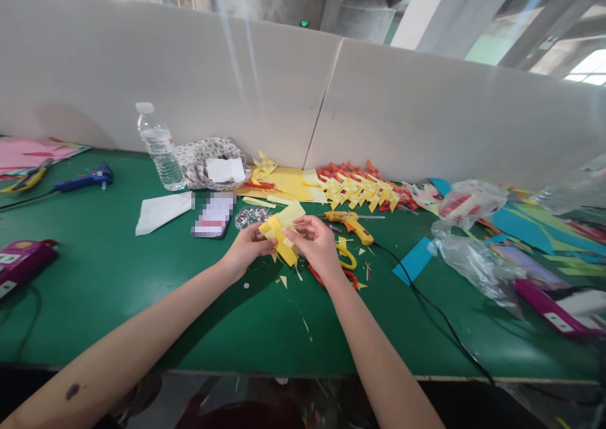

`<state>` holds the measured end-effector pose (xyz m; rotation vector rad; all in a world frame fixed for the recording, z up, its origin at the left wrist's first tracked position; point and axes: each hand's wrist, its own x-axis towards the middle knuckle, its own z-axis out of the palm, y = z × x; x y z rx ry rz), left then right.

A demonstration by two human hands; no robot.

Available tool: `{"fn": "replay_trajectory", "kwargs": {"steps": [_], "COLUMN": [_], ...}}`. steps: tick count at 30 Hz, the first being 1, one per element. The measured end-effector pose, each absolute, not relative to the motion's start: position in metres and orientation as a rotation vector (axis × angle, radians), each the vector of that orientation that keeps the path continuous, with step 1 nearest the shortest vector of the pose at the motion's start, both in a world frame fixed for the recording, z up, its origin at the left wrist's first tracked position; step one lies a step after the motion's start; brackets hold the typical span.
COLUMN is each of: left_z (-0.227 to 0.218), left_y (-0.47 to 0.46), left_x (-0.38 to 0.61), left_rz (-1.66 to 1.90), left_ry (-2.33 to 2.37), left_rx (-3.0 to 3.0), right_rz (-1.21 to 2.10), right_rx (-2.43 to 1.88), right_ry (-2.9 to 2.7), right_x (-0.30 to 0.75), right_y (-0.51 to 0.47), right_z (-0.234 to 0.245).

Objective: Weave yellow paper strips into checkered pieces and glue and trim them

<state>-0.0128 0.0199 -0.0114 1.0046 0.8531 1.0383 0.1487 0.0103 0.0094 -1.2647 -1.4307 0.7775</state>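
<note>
Between my two hands is a piece of woven yellow paper strips (283, 243), dark and pale yellow crossing each other, held above the green table. My left hand (247, 250) pinches its left edge, and my right hand (316, 243) grips its right side. Just behind my right hand lies a yellow glue gun (351, 223) with a black cord. Scissors with yellow handles (348, 253) and scissors with red handles (351, 280) lie partly hidden under my right hand and wrist. A bag of small googly eyes (252, 217) rests behind my left hand.
A water bottle (161, 148) stands at the back left near a phone (214, 215) and a white tissue (163, 211). Finished woven yellow paper fish (360, 190) lie in a row at the back. Plastic bags (473, 262) and purple power strips (556, 309) occupy the sides.
</note>
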Motion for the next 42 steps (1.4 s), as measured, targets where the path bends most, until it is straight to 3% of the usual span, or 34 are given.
{"fn": "replay_trajectory", "kwargs": {"steps": [19, 42], "left_z": [-0.0024, -0.0068], "left_y": [0.0173, 0.0184], "left_x": [-0.0112, -0.0120], "left_rz": [0.931, 0.899], "left_ry": [0.810, 0.786], "left_rx": [0.898, 0.926], "right_rz": [0.410, 0.381], "right_rx": [-1.304, -1.334], "right_ry": [-1.533, -1.479], "right_x": [0.1459, 0.1497], "right_y": [0.0068, 0.0099], "right_z": [0.0143, 0.0098]}}
